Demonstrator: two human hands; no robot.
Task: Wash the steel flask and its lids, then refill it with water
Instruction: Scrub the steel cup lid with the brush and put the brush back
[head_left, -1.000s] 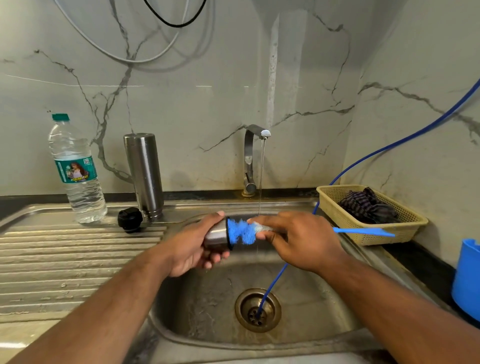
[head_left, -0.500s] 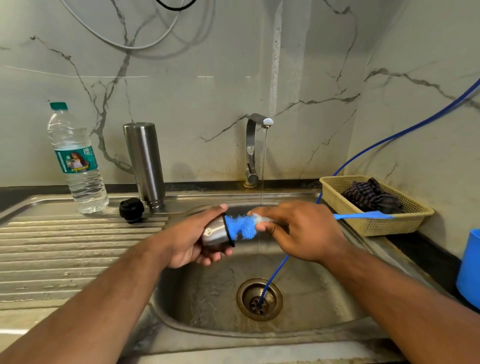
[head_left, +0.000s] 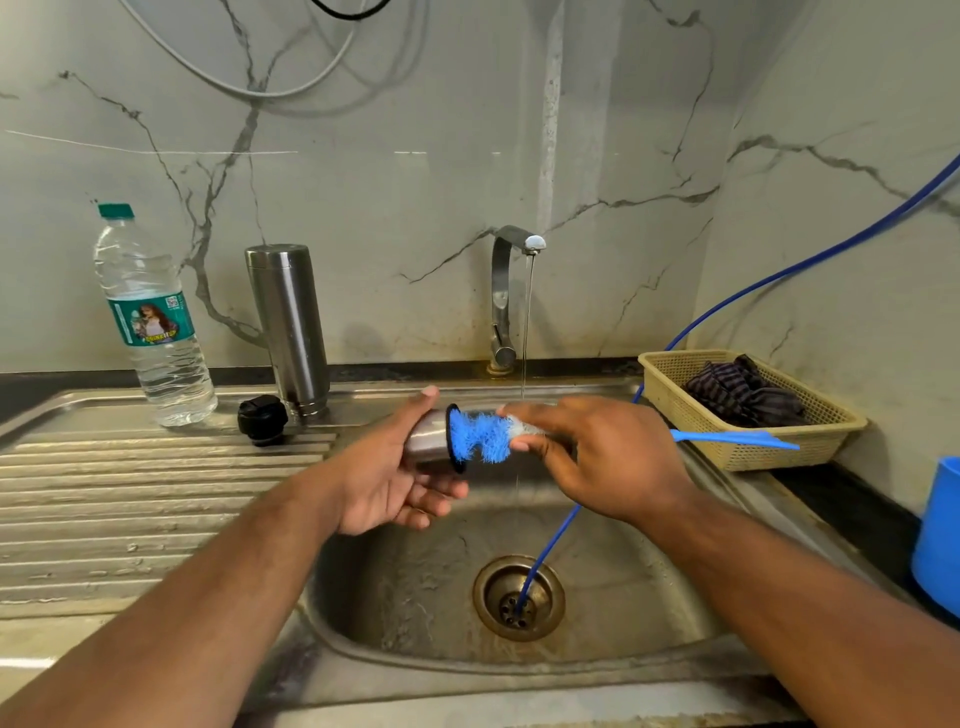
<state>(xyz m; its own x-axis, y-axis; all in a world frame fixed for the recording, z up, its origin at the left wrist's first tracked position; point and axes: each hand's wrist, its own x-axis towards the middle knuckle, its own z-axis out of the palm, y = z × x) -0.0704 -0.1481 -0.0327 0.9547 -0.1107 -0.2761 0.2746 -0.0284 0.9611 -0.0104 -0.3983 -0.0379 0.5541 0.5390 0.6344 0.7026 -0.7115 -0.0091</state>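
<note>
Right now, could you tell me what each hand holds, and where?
Left hand: steel lid, round its side; right hand: blue brush, behind the bristles.

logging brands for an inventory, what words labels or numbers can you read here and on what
On the water bottle label: a yellow brand word under a picture, too blurred to read.
Same label: a QR code at the top right, nothing readable beside it.
No text shows on the steel flask, steel cap, brush or black lid.
</note>
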